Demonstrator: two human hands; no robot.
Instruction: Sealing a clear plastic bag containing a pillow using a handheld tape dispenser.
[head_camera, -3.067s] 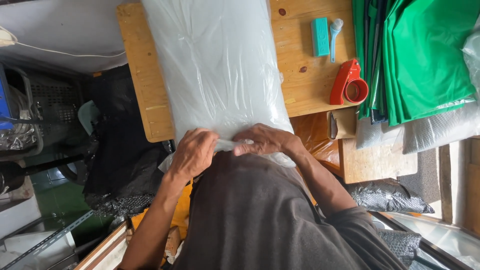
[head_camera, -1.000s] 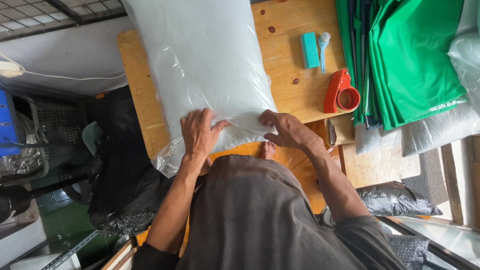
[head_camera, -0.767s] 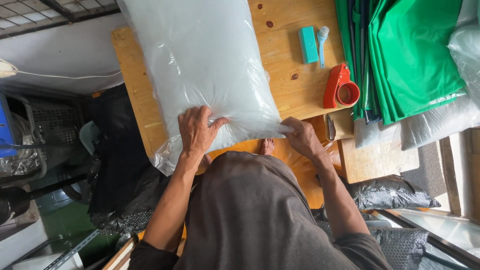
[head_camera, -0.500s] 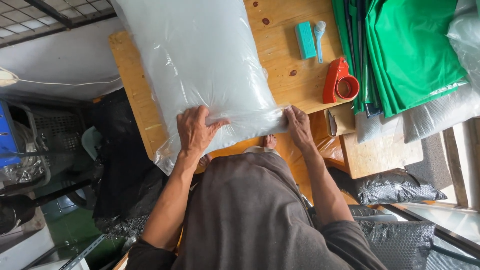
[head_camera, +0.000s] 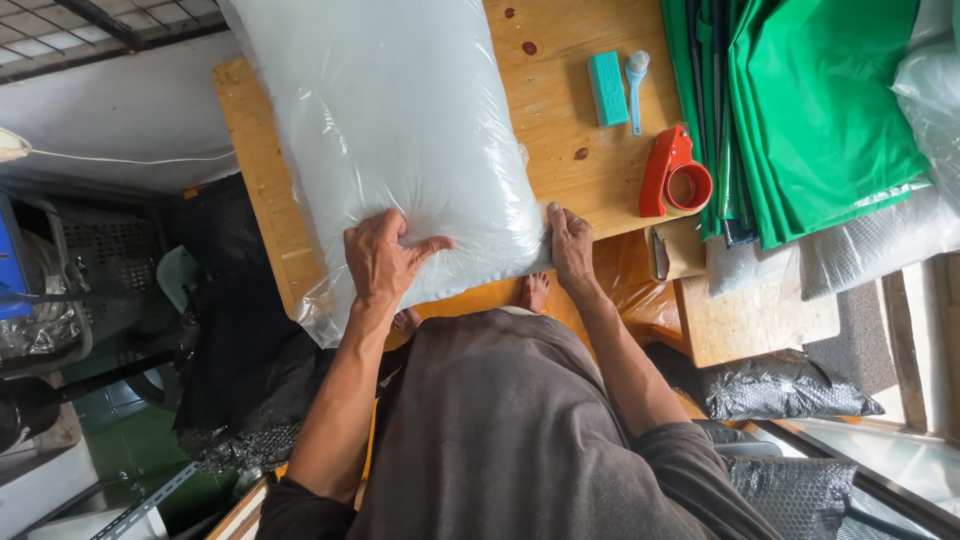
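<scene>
Left hand (head_camera: 385, 262) fingers spread flat on plastic-wrapped pillow (head_camera: 400, 140), right hand (head_camera: 570, 245) fingers together against its corner

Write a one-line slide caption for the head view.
Both hands, left hand and right hand, press the near end of a clear plastic-bagged pillow on a wooden table.
</scene>
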